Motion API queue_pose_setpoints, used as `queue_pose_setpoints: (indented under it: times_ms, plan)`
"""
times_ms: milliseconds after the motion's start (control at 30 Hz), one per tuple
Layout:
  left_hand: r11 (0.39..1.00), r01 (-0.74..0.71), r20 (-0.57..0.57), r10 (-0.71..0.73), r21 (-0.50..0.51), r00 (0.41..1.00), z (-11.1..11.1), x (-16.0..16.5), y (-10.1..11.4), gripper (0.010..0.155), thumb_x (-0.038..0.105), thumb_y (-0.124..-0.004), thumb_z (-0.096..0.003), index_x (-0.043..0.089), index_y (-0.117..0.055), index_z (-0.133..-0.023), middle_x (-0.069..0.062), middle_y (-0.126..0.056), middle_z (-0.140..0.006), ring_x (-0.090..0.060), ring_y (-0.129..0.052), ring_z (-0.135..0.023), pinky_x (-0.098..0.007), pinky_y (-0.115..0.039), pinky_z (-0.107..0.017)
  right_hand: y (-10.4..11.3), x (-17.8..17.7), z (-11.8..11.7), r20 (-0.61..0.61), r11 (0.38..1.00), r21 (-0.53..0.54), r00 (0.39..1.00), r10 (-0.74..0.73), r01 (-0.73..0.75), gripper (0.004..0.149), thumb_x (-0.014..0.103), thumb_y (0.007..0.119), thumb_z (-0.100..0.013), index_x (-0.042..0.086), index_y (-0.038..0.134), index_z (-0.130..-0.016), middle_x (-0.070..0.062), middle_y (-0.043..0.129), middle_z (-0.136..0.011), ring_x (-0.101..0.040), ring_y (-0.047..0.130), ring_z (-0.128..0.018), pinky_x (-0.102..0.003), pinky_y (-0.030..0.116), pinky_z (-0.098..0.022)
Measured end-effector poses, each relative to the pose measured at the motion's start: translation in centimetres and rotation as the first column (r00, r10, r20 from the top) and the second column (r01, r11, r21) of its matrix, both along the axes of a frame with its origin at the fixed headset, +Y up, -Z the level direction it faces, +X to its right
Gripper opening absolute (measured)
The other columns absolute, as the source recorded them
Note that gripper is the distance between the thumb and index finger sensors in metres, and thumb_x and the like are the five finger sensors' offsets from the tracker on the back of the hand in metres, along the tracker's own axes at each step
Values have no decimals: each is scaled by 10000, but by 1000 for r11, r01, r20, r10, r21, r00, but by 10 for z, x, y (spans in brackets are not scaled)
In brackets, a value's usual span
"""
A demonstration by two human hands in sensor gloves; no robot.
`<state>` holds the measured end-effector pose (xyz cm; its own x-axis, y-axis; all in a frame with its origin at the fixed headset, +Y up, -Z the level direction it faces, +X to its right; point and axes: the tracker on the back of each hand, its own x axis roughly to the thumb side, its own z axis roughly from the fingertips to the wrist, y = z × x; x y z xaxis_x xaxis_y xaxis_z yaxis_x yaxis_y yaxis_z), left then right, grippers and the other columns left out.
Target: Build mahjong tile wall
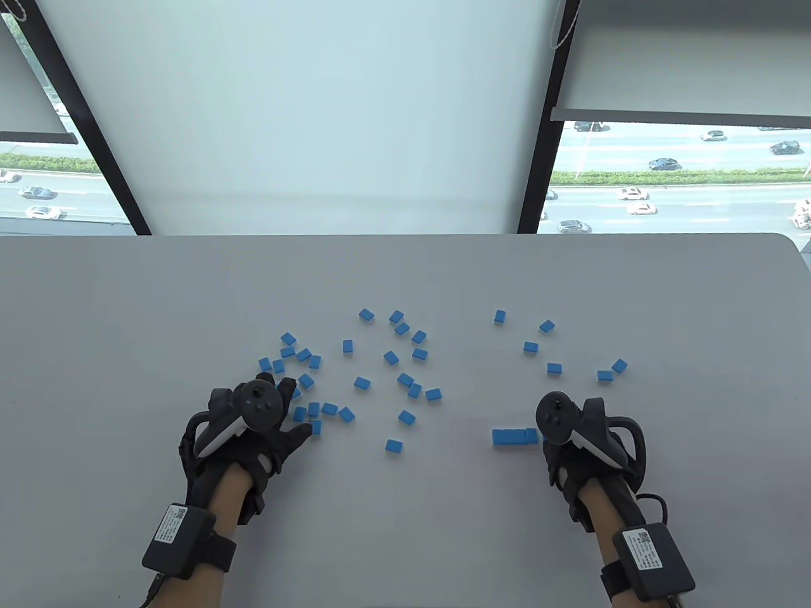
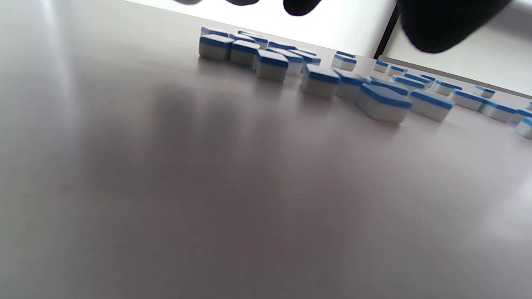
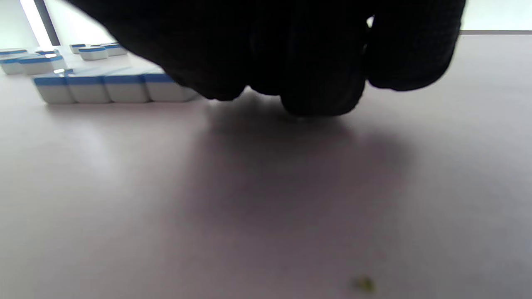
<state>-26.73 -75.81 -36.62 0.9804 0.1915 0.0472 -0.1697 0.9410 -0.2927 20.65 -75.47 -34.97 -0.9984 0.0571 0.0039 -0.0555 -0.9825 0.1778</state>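
Observation:
Several blue-backed mahjong tiles lie scattered face down over the middle of the grey table. A short row of tiles stands edge to edge at the front right. My right hand sits at that row's right end. In the right wrist view its curled fingers come down over the end of the row, fingertips on the table. My left hand is spread flat among the left cluster, holding nothing. In the left wrist view its fingers hover above nearby tiles.
A few loose tiles lie beyond the right hand, toward the far right. The table's far edge meets a window wall with blinds. Bare tabletop stretches along the front between both wrists.

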Motion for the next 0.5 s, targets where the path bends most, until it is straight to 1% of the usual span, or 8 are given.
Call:
queue_pose_setpoints:
  times_ms: [233, 500]
  plan:
    - [1000, 6, 7, -6, 0, 1000, 0, 2, -1, 860, 702, -645, -413, 333, -323, -1121, -53, -256, -1197, -474, -301, -1070, -759, -245, -652, 0, -2, 1, -7, 1000, 0, 1000, 19, -19, 562, 306, 885, -422, 250, 674, -941, -14, 817, -810, -226, 943, -532, -466, 809, -482]
    - [1000, 10, 2, -10, 4, 1000, 0, 1, -1, 861, 701, -646, -413, 333, -322, -1121, -54, -256, -1197, -475, -301, -1070, -759, -245, -652, -1, -2, 0, -11, 1000, -9, 1000, 2, -2, 563, 332, 883, -426, 281, 674, -947, -16, 808, -823, -230, 931, -546, -470, 797, -492]
